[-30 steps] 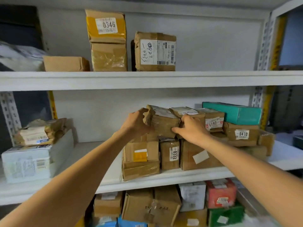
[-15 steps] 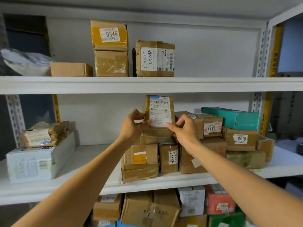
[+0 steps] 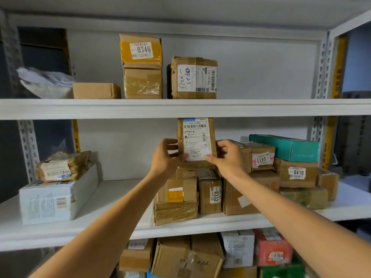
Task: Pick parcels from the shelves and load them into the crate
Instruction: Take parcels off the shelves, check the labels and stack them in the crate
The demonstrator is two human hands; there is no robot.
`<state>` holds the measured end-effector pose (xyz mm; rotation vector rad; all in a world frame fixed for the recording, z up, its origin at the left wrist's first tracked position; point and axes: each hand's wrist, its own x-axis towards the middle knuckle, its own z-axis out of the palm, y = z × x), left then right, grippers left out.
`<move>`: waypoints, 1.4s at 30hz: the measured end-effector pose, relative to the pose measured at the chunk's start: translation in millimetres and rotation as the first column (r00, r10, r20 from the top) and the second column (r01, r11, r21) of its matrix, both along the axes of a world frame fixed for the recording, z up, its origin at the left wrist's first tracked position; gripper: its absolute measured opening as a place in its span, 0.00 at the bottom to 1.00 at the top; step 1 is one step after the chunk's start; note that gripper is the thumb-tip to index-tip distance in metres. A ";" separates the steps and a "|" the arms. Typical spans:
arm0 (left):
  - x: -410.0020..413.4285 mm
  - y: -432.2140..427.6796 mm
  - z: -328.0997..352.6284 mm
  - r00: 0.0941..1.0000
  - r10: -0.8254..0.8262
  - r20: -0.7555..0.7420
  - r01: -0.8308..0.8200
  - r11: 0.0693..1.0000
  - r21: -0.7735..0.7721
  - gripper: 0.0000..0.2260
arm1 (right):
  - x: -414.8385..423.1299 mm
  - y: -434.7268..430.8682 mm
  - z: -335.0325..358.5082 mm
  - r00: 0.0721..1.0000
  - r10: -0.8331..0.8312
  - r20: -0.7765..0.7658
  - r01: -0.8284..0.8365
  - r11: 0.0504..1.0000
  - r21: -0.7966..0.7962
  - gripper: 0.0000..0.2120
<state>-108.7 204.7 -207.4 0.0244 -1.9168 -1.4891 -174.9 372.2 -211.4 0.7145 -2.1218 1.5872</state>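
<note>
The labelled parcel (image 3: 197, 137) is upright atop the stack on the middle shelf (image 3: 120, 197), long axis vertical, label facing out. The left hand (image 3: 165, 157) and right hand (image 3: 229, 158) pinch its lower side edges, equally near. No crate in sight.

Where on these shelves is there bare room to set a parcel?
Middle shelf: bare board between the white box and the taped brown stack. Top shelf: bare right of the handwritten-label box. Crowded: middle shelf's right side, the boxes below.
</note>
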 end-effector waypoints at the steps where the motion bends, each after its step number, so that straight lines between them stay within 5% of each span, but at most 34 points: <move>1: 1.3 0.2 -0.3 1.000 -0.008 0.003 0.008 1.000 0.006 0.22 | 0.5 0.8 0.1 1.000 -0.006 0.002 0.006 1.000 0.010 0.20; 6: 11.6 -1.7 -0.3 1.000 -0.018 -0.003 0.017 0.999 -0.032 0.23 | 5.4 4.7 -0.6 0.999 0.031 0.012 -0.031 0.999 0.015 0.22; 12: 23.7 -10.6 4.1 1.000 0.014 0.009 -0.014 1.000 0.015 0.20 | 13.4 -10.5 3.3 0.996 0.087 0.009 -0.087 0.996 0.006 0.12; 16: 39.1 -32.2 6.7 0.998 0.058 0.013 -0.059 0.997 0.045 0.22 | 26.1 -38.3 3.2 0.991 0.123 0.059 -0.125 0.991 0.040 0.18; 21: 70.3 -65.4 4.5 0.998 0.055 0.025 -0.058 0.992 0.109 0.29 | 50.3 -75.8 5.3 0.961 0.248 0.122 -0.253 0.967 0.028 0.39; 26: 104.3 -100.9 -4.2 0.985 0.172 -0.031 -0.168 0.980 0.111 0.14 | 72.8 -111.1 4.4 0.942 0.329 0.060 -0.328 0.944 -0.021 0.26; 42: 140.8 -132.1 -15.8 0.963 0.262 -0.057 -0.255 0.962 0.101 0.14 | 79.1 -153.5 -1.9 0.914 0.392 0.110 -0.381 0.919 -0.102 0.20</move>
